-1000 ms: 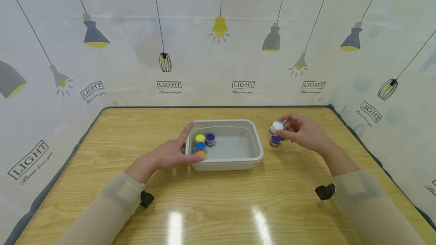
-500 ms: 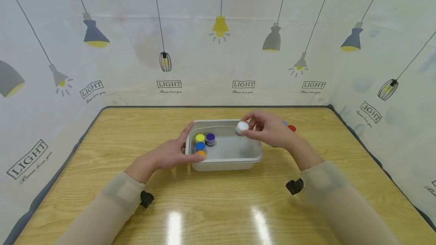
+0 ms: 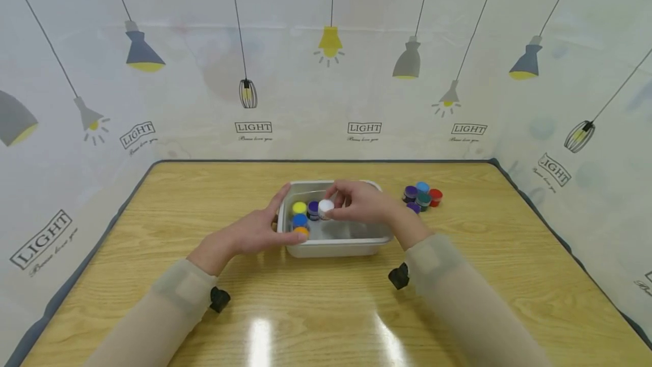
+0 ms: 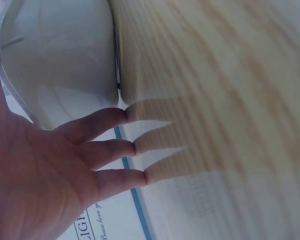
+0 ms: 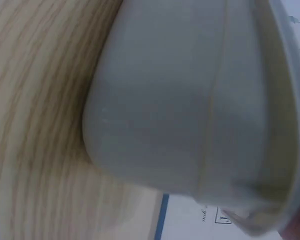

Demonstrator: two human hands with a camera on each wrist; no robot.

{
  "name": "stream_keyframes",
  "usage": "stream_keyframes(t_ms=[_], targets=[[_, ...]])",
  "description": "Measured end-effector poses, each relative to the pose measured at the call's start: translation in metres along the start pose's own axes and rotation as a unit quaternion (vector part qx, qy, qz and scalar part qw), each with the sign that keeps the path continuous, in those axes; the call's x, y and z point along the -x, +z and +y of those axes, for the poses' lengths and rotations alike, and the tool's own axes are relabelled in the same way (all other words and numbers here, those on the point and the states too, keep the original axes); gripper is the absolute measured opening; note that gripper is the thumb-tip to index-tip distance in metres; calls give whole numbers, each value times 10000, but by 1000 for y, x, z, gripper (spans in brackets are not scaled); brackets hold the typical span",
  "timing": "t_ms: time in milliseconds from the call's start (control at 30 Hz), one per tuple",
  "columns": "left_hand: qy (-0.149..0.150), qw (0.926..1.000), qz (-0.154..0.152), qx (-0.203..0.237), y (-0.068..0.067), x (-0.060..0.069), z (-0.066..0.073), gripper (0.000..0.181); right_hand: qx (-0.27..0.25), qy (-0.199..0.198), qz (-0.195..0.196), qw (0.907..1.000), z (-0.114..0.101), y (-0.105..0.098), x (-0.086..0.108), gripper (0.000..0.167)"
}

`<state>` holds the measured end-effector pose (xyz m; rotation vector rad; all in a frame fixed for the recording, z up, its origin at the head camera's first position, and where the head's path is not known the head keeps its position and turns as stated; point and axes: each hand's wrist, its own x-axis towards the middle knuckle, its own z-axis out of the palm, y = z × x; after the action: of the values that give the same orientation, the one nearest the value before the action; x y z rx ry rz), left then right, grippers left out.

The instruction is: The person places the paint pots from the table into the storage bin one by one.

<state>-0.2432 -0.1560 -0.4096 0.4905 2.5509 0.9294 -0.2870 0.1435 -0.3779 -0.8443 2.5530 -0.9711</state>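
Note:
A small white-lidded jar is pinched between the thumb and fingers of my right hand, inside the light grey tray. Just left of it stands a purple-lidded jar. Yellow-lidded, blue-lidded and orange-lidded jars line the tray's left end. My left hand rests against that end, thumb along the front rim. In the left wrist view its other fingers stretch straight to the tabletop beside the tray wall. The right wrist view shows mainly the tray's outer wall.
Right of the tray, several jars stand clustered on the wooden table: a red-lidded one, a light-blue-lidded one, a dark-green-lidded one and purple-lidded ones. A lamp-patterned backdrop surrounds the table.
My right hand has carried the white-lidded jar leftward from the cluster, over the tray's right side and down beside the purple-lidded jar. My left hand has stayed at the tray.

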Motion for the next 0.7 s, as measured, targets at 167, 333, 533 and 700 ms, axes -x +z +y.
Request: stream_keyframes(t_ms=[167, 333, 533, 700], targets=[[73, 10000, 2, -18, -1, 0, 1, 127, 58, -20, -231, 9997, 5, 11, -13, 31], [50, 10000, -5, -32, 1, 2, -1, 126, 78, 115, -290, 9995, 9, 21, -19, 30], [-45, 10000, 41, -60, 1, 3, -2, 127, -88, 68, -395, 9992, 7, 24, -20, 30], [-1, 9999, 9, -125, 1, 0, 0, 128, -161, 187, -430, 9988, 11, 25, -19, 29]])
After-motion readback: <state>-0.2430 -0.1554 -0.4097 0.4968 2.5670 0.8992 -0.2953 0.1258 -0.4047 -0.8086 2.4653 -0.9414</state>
